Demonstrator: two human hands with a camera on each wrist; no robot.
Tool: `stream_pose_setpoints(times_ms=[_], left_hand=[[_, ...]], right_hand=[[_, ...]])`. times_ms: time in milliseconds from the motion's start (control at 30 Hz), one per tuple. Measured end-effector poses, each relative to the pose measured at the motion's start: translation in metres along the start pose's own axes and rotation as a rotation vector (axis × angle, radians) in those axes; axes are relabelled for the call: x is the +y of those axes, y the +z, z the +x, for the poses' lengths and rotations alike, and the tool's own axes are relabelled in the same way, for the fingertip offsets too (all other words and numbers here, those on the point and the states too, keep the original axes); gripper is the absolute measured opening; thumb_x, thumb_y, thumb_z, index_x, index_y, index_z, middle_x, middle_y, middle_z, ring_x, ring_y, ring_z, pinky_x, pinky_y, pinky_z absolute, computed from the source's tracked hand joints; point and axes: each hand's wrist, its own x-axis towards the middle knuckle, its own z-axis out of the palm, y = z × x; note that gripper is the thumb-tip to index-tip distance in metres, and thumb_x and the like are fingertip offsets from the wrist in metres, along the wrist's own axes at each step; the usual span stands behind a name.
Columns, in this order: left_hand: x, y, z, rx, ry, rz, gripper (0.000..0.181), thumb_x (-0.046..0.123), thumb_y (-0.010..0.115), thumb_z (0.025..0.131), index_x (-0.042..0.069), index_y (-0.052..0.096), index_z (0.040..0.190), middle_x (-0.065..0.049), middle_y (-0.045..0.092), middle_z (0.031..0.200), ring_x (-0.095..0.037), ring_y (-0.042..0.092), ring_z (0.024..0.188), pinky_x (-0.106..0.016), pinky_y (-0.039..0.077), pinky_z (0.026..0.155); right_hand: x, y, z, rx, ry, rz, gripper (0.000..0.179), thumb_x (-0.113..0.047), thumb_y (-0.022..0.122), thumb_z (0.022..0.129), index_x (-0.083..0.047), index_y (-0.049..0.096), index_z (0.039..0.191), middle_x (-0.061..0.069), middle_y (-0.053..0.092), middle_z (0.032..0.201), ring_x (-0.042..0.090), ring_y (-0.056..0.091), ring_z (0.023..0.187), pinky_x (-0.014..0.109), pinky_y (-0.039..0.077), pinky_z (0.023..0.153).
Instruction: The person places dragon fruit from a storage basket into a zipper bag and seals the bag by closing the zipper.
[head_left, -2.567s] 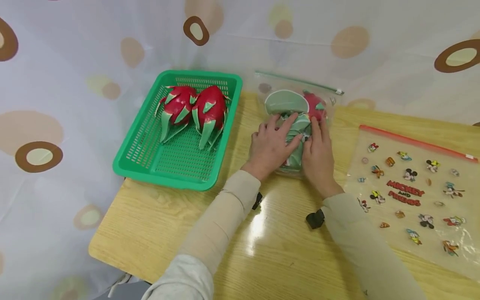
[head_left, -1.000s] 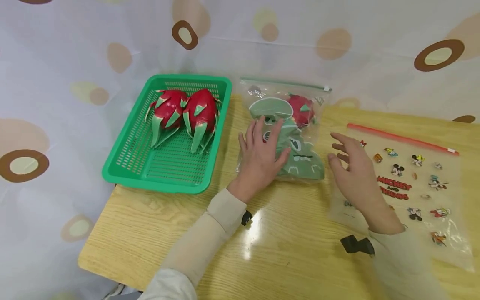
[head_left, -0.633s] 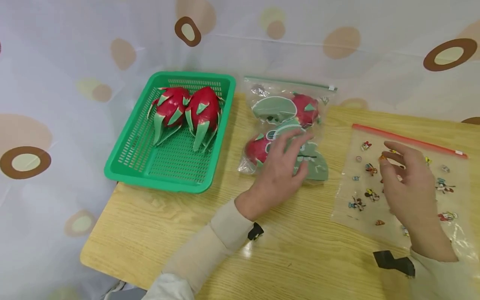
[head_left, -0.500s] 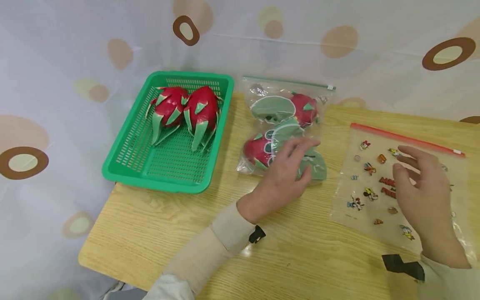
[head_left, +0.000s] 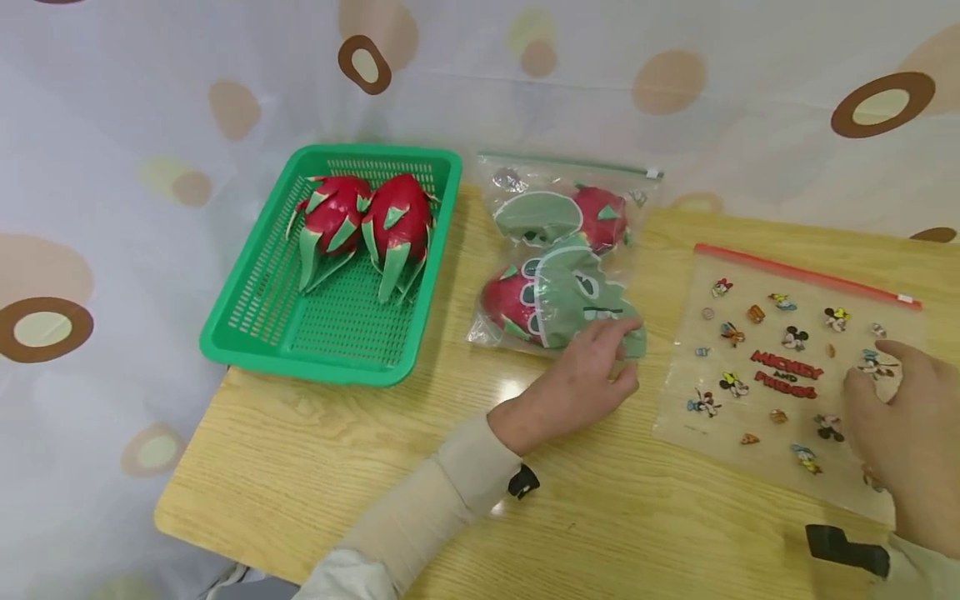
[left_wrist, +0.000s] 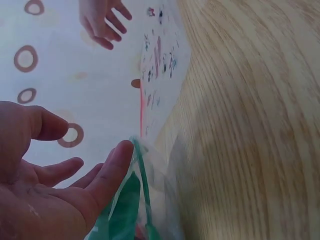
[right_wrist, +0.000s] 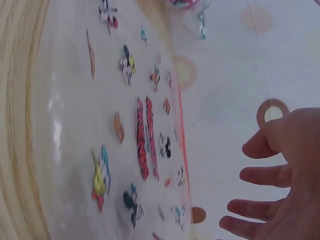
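My left hand (head_left: 577, 387) hovers at the near right corner of a clear zip bag (head_left: 637, 267) with a green slider strip and green cartoon print. Two dragon fruits show inside it, one at the upper right (head_left: 597, 212) and one at the lower left (head_left: 506, 300). In the left wrist view the fingers (left_wrist: 112, 172) are spread, with the bag just beyond them. Over the right side of a second, flat zip bag (head_left: 712, 358), red-stripped and printed with cartoon characters, is my right hand (head_left: 907, 425). Its fingers (right_wrist: 265, 175) are loosely bent and hold nothing.
A green plastic basket (head_left: 427, 333) with two more dragon fruits (head_left: 367, 217) stands on the left of the wooden table (head_left: 300, 450). Behind the table hangs a patterned white curtain (head_left: 480, 92). Black bands (head_left: 847, 550) are at both wrists.
Both hands have come away from the middle of the green-stripped bag. The right hand has travelled right across the red-stripped bag; the left has slid to the filled bag's near right corner.
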Motion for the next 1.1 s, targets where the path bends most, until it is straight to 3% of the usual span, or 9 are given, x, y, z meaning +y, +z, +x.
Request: stream_pose_setpoints(times_ms=[233, 400, 500, 800, 833, 900, 967, 1033, 1100], left_hand=[[0.007, 0.014, 0.01, -0.09, -0.091, -0.186, 0.057, 0.015, 0.05, 0.096, 0.013, 0.035, 0.151, -0.001, 0.047, 0.147, -0.005, 0.059, 0.115, -0.014, 0.048, 0.091], [0.014, 0.028, 0.019, -0.106, -0.187, -0.275, 0.062, 0.018, 0.056, 0.095, 0.015, 0.034, 0.153, 0.0, 0.05, 0.148, -0.004, 0.062, 0.115, -0.017, 0.05, 0.089], [0.016, 0.037, 0.023, -0.131, -0.238, -0.318, 0.067, 0.02, 0.059, 0.094, 0.015, 0.031, 0.154, -0.002, 0.047, 0.152, -0.005, 0.063, 0.116, -0.018, 0.051, 0.091], [0.016, 0.045, 0.03, -0.15, -0.358, -0.292, 0.064, 0.032, 0.055, 0.099, 0.017, 0.028, 0.155, -0.004, 0.046, 0.153, -0.015, 0.054, 0.131, -0.028, 0.043, 0.11], [0.016, 0.046, 0.031, -0.146, -0.355, -0.287, 0.064, 0.031, 0.055, 0.099, 0.016, 0.028, 0.155, -0.005, 0.047, 0.152, -0.015, 0.052, 0.133, -0.028, 0.043, 0.11], [0.017, 0.045, 0.031, -0.141, -0.346, -0.271, 0.065, 0.031, 0.055, 0.098, 0.015, 0.028, 0.155, -0.005, 0.048, 0.151, -0.014, 0.052, 0.132, -0.027, 0.043, 0.109], [0.018, 0.045, 0.029, -0.142, -0.321, -0.253, 0.066, 0.028, 0.055, 0.098, 0.013, 0.027, 0.156, -0.006, 0.05, 0.149, -0.013, 0.054, 0.129, -0.026, 0.044, 0.107], [0.019, 0.044, 0.028, -0.148, -0.282, -0.203, 0.067, 0.026, 0.054, 0.098, 0.011, 0.025, 0.157, -0.005, 0.045, 0.153, -0.012, 0.049, 0.135, -0.024, 0.041, 0.11], [0.021, 0.045, 0.026, -0.161, -0.245, -0.127, 0.068, 0.025, 0.052, 0.098, 0.01, 0.022, 0.158, -0.004, 0.037, 0.158, -0.012, 0.041, 0.141, -0.024, 0.037, 0.114]], right_hand=[[0.027, -0.005, 0.005, -0.064, 0.138, -0.003, 0.064, -0.022, 0.03, 0.1, 0.005, 0.009, 0.155, 0.034, 0.002, 0.16, 0.054, 0.006, 0.147, 0.073, 0.018, 0.113], [0.044, -0.001, 0.009, -0.197, 0.177, -0.037, 0.071, -0.029, 0.036, 0.101, 0.01, 0.006, 0.153, 0.045, 0.004, 0.152, 0.062, 0.018, 0.136, 0.075, 0.03, 0.103], [0.051, 0.003, 0.01, -0.221, 0.194, -0.008, 0.072, -0.028, 0.037, 0.101, 0.012, 0.005, 0.152, 0.046, 0.005, 0.152, 0.064, 0.022, 0.131, 0.074, 0.035, 0.099], [0.052, 0.0, 0.006, -0.204, 0.104, 0.23, 0.068, -0.029, 0.035, 0.104, 0.01, 0.008, 0.154, 0.041, 0.015, 0.155, 0.062, 0.028, 0.134, 0.072, 0.035, 0.101], [0.052, 0.0, 0.006, -0.207, 0.107, 0.239, 0.069, -0.03, 0.035, 0.104, 0.009, 0.008, 0.154, 0.04, 0.016, 0.155, 0.061, 0.03, 0.134, 0.066, 0.043, 0.097], [0.053, 0.0, 0.006, -0.205, 0.12, 0.265, 0.069, -0.03, 0.036, 0.103, 0.008, 0.008, 0.154, 0.04, 0.018, 0.155, 0.048, 0.05, 0.12, 0.047, 0.054, 0.089], [0.056, 0.001, 0.006, -0.204, 0.14, 0.296, 0.07, -0.03, 0.037, 0.103, 0.008, 0.008, 0.155, 0.04, 0.023, 0.153, 0.023, 0.062, 0.097, 0.027, 0.056, 0.073], [0.06, 0.002, 0.007, -0.196, 0.165, 0.324, 0.072, -0.031, 0.039, 0.103, 0.007, 0.008, 0.155, 0.04, 0.03, 0.147, 0.001, 0.056, 0.075, 0.014, 0.048, 0.057], [0.064, 0.002, 0.008, -0.189, 0.19, 0.358, 0.073, -0.031, 0.041, 0.102, 0.006, 0.009, 0.155, 0.033, 0.049, 0.13, -0.01, 0.05, 0.065, 0.011, 0.048, 0.055]])
